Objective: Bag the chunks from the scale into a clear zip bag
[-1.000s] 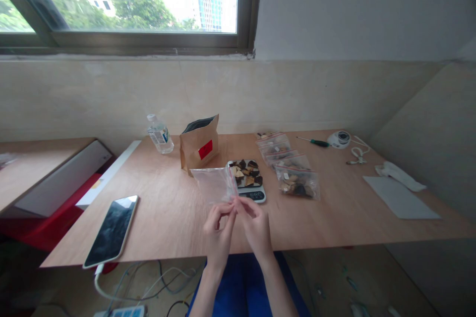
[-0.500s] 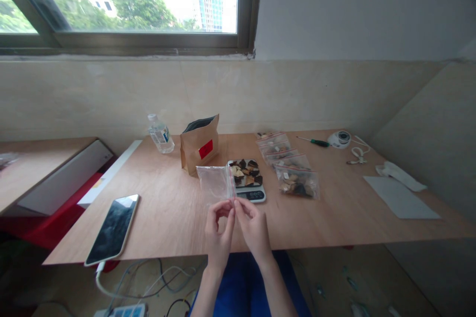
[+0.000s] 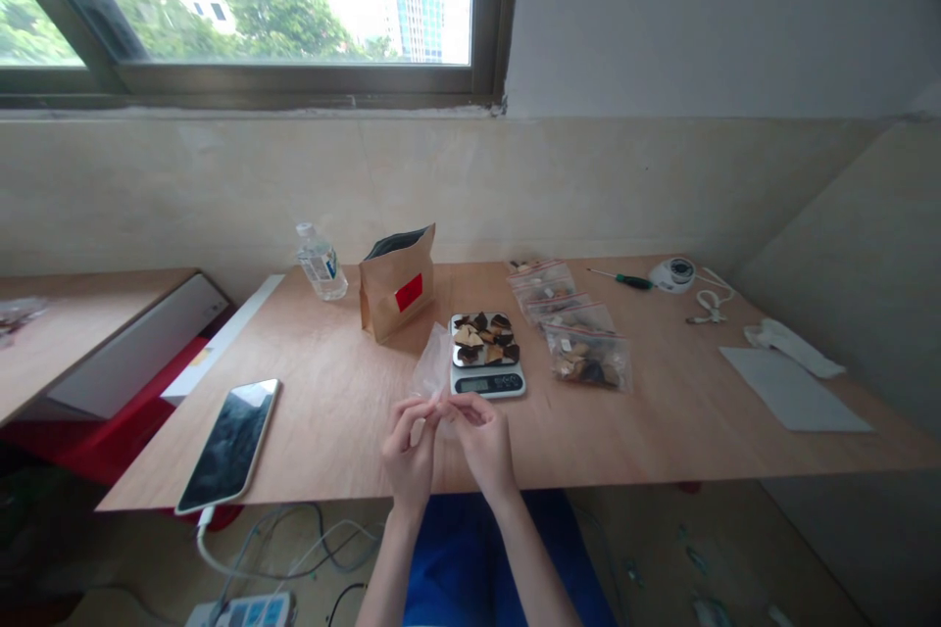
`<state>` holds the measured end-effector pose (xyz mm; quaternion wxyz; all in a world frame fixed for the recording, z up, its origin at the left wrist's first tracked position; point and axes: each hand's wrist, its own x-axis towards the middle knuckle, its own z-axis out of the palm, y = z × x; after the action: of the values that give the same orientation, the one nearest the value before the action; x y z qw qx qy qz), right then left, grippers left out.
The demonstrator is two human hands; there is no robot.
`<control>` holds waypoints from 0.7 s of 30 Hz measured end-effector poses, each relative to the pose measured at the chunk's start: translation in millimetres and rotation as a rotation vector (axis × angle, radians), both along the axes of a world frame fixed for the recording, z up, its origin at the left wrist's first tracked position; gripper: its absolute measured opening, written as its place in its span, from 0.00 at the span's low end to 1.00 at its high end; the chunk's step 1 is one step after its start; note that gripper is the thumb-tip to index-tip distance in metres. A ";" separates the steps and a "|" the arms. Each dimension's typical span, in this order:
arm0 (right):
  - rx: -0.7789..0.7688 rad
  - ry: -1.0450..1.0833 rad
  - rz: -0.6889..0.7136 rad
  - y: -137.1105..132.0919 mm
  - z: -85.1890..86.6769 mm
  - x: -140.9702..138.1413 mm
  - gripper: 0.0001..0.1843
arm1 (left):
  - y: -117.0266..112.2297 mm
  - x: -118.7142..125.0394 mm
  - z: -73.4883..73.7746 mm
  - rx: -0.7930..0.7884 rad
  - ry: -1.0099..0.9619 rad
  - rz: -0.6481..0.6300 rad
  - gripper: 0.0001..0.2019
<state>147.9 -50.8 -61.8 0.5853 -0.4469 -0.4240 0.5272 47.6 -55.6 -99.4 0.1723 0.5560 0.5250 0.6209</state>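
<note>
My left hand [image 3: 409, 446] and my right hand [image 3: 480, 438] meet above the table's near edge, both pinching the mouth of an empty clear zip bag [image 3: 433, 369] that stands up, seen nearly edge-on. Just behind the bag sits a small digital scale [image 3: 487, 368] with dark and tan dried pieces piled on its platform. To the scale's right lie several filled zip bags [image 3: 575, 333] in a row.
A brown paper pouch [image 3: 397, 282] with a red label stands open behind the scale, and a water bottle [image 3: 321, 263] is to its left. A phone [image 3: 230, 445] lies at the front left, cable attached. At the far right are a screwdriver [image 3: 621, 279], a white gadget [image 3: 674, 273] and grey sheet [image 3: 792, 389].
The clear bag has turned from flat and face-on to nearly edge-on, and both hands have shifted slightly left and lower while keeping their pinch on it.
</note>
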 end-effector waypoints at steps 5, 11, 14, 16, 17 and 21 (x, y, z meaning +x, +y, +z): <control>0.042 -0.058 -0.038 -2.0 0.6 -0.6 0.12 | 0.6 1.8 1.5 -0.017 -0.077 -0.054 0.05; 0.022 -0.034 -0.113 4.2 -4.3 4.9 0.14 | 2.5 -2.3 5.2 -0.056 -0.203 -0.009 0.08; 0.013 -0.116 -0.222 15.3 -9.9 19.0 0.15 | 9.1 -9.5 12.8 -0.084 -0.290 0.158 0.09; 0.035 -0.225 -0.225 25.3 -13.3 31.6 0.15 | 16.2 -13.2 18.4 -0.081 -0.299 0.202 0.10; 0.072 -0.301 -0.207 31.1 -15.0 38.2 0.15 | 20.5 -14.0 20.5 -0.080 -0.287 0.199 0.11; 0.339 -0.719 -0.295 60.0 -25.2 63.4 0.15 | 41.4 -9.0 17.8 -0.045 -0.240 0.206 0.11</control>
<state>211.3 9.2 -87.0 0.5347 -0.5557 -0.6132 0.1711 38.6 -14.1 -81.6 0.1814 0.4170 0.5688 0.6853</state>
